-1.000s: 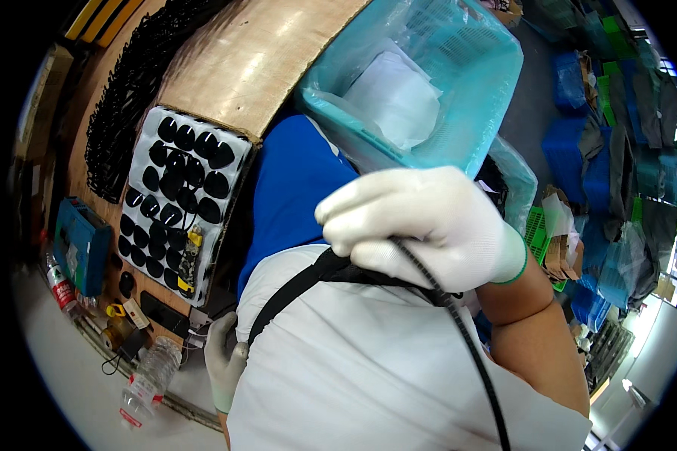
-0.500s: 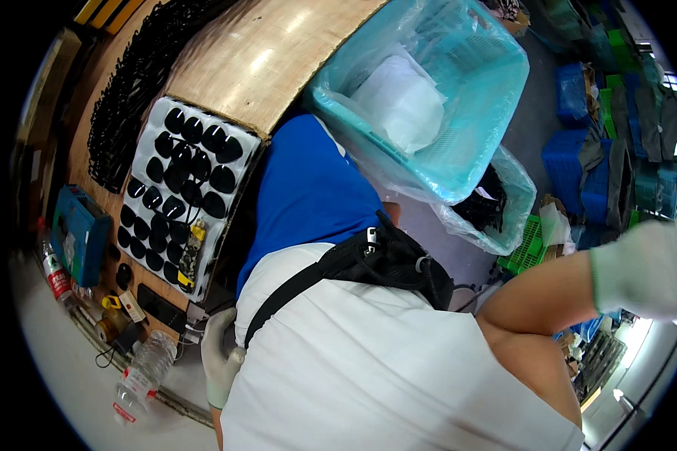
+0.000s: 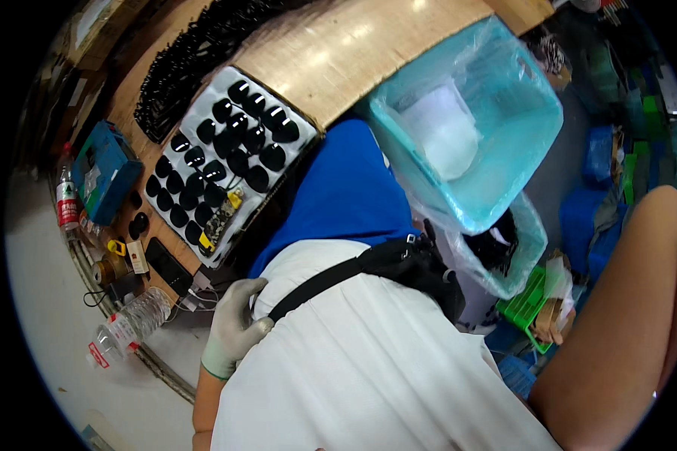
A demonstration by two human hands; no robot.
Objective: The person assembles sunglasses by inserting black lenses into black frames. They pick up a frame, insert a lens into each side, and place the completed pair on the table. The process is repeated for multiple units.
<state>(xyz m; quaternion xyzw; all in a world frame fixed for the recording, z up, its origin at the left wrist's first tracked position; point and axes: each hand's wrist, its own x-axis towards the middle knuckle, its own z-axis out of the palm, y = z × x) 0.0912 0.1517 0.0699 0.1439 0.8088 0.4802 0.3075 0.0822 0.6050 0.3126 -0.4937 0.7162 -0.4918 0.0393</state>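
My left hand (image 3: 235,327), in a pale glove with a green cuff, rests at the side of my white shirt (image 3: 368,353) by the black waist-bag strap (image 3: 316,286). Its thumb and forefinger stand apart, with nothing seen between them. My right arm (image 3: 617,323) is raised and bent at the right edge; its hand is out of view. Beyond the left hand, a padded tray (image 3: 222,259) carries rows of dark sunglass lenses (image 3: 237,161) and a yellow-and-black patterned tool (image 3: 220,220).
Ahead stands a turquoise basket (image 3: 496,180) lined with plastic, beside another lined bin (image 3: 530,255). On the left lie a blue case (image 3: 101,173), a phone (image 3: 167,267), a clear bottle (image 3: 132,327) and a red-labelled bottle (image 3: 66,199). Black spectacle parts (image 3: 180,75) are heaped at the table's back.
My right hand, raised at the right, has left the picture, and that arm now shows higher up. The view has shifted, showing more of my left hand, which stays at my waist.
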